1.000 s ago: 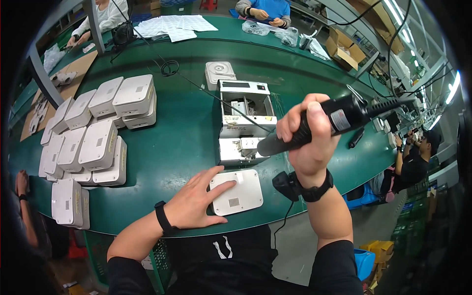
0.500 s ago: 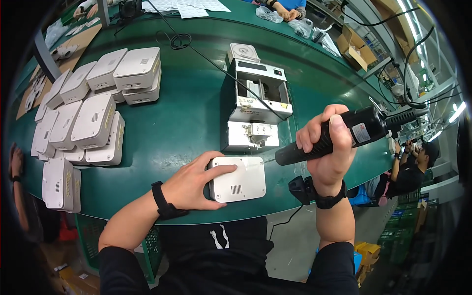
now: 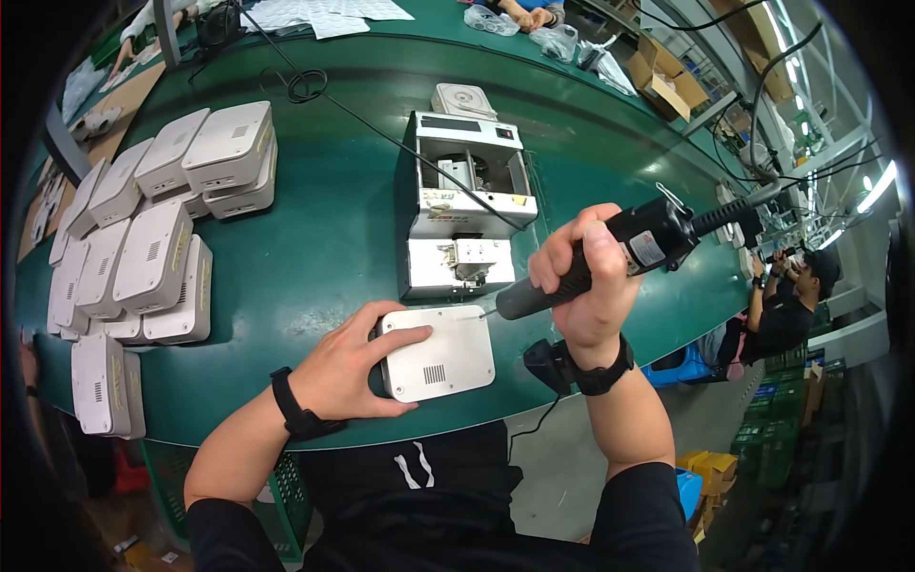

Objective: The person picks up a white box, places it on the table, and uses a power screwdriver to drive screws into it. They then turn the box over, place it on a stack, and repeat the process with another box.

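The right hand, one of two bare hands, is closed in a full fist around one black electric screwdriver, thumb lying along its upper side. The screwdriver is tilted, its thin bit reaching down to the far right corner of one white casing; whether the tip sits in a hole is too fine to tell. The left hand is partly spread, thumb along the casing's near edge and index finger on its top face, holding the casing by its left end. One dark strap circles each wrist, two in all.

The casing lies flat on the green table, close to the near edge, with one slotted vent patch on its upper face. Just beyond the casing stands one open-topped machine with a silver front, and farther beyond the casing, right behind that machine, one white unit with a round disc on top. Well to the left of the casing is a pile of similar white boxes, at least twelve; overlaps hide the exact count. Far to the right of the casing, one person sits beside the table.
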Action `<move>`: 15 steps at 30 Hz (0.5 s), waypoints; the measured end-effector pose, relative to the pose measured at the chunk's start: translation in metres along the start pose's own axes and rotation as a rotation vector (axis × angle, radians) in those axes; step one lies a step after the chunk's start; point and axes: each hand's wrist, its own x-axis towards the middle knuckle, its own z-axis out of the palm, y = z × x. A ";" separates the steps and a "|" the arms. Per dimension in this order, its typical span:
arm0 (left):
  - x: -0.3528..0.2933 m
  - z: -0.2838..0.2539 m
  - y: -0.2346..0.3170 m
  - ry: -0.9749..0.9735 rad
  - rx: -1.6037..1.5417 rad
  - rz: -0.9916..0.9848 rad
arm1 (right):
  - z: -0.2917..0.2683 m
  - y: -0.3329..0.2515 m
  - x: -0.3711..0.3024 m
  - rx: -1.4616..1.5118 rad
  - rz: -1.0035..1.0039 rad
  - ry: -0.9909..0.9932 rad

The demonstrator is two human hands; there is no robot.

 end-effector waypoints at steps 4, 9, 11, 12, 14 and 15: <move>0.001 -0.001 -0.001 -0.003 0.010 0.000 | -0.001 0.002 -0.001 -0.010 0.006 -0.036; -0.001 -0.001 -0.003 -0.022 0.012 -0.002 | 0.012 -0.016 0.006 -0.024 -0.032 -0.064; -0.002 0.000 -0.004 -0.023 0.013 -0.006 | 0.020 -0.024 0.010 -0.015 -0.055 -0.071; -0.002 0.000 -0.004 -0.021 0.009 0.003 | 0.023 -0.027 0.016 0.007 -0.080 -0.052; -0.001 0.001 -0.005 -0.017 0.002 0.022 | 0.030 -0.030 0.027 0.051 -0.131 -0.014; -0.001 0.000 -0.005 -0.014 0.006 0.022 | 0.031 -0.029 0.030 0.054 -0.134 -0.018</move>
